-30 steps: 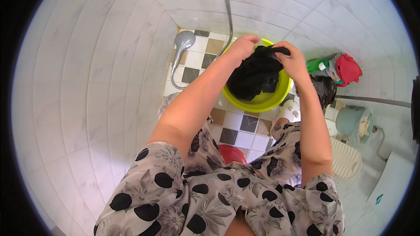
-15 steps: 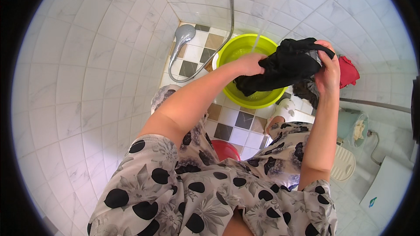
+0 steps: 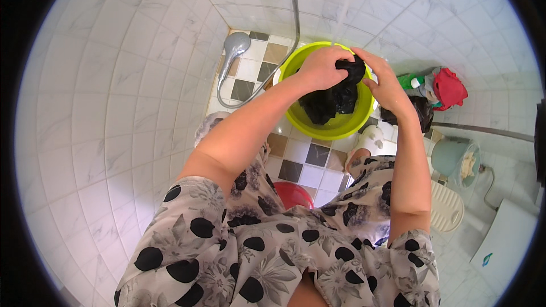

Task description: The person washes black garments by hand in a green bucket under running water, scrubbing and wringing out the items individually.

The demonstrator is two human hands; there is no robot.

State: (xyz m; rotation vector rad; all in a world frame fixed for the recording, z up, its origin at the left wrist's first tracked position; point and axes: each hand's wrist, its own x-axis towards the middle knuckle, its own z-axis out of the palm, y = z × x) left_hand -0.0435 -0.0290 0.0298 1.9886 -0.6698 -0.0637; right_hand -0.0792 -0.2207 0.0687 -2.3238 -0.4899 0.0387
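Note:
A black garment (image 3: 320, 104), wet-looking and bunched up, hangs down into a lime-green basin (image 3: 331, 134). My left hand (image 3: 325, 68) is closed on its upper part, thumb toward the cloth. At the garment's right edge, above the basin's rim, is my right hand (image 3: 387, 83). Its fingers are stretched out and its thumb is apart, with the tips close to the cloth; whether they touch it cannot be made out. Some water shows in the basin, and a thin stream falls toward its back, partly hidden behind my hands.
A shower head (image 3: 237, 44) with its metal hose (image 3: 297, 11) lies left of the basin. On the right are a red cloth (image 3: 449, 89), a black bag-like bundle (image 3: 422, 112) and a pale bucket (image 3: 449, 157). A red plastic object (image 3: 293, 194) shows between my legs. Tiled walls stand close.
The garment has gone down and left into the basin. My right hand has let go of its strap-like edge and moved left, close to my left hand, which has risen slightly.

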